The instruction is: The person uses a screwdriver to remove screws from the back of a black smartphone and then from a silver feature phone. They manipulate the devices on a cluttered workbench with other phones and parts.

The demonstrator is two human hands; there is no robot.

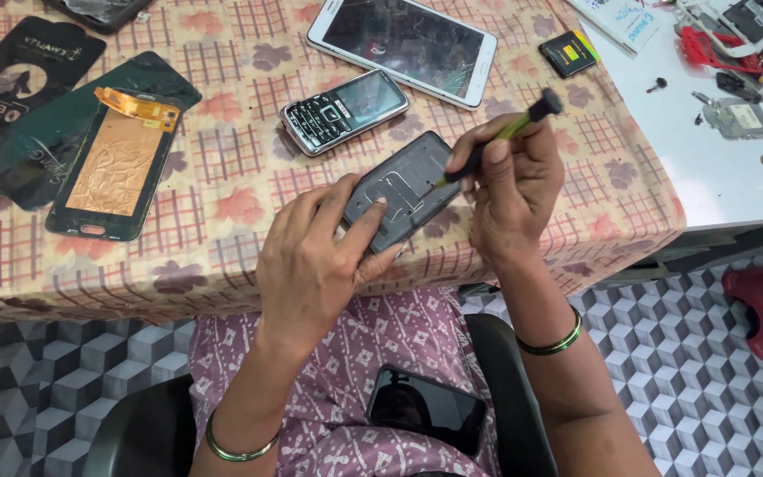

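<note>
Left hand (311, 265): middle of the frame, fingers clamped round the lower end of an opened grey phone (402, 189), forefinger lying flat across its back. The palm covers that end, so can't see it.

Right hand (509, 190): just right of centre, fingers pinched shut on a green-handled screwdriver (505, 134) with a black cap. Tip is down on the phone's innards, but too tiny to tell what it's touching.

Grey phone: sits at the near edge of the floral tablecloth (222, 177), dead centre.

Nearby: keypad phone (343, 110) just above it, white tablet (402, 46) at upper centre, top corner cut off.

Left side: loose screen panel (115, 168) with a coppery back.

Bottom centre: dark phone (426, 408) on the person's lap.

Upper right: jumble of small parts, hard to make out.
</note>
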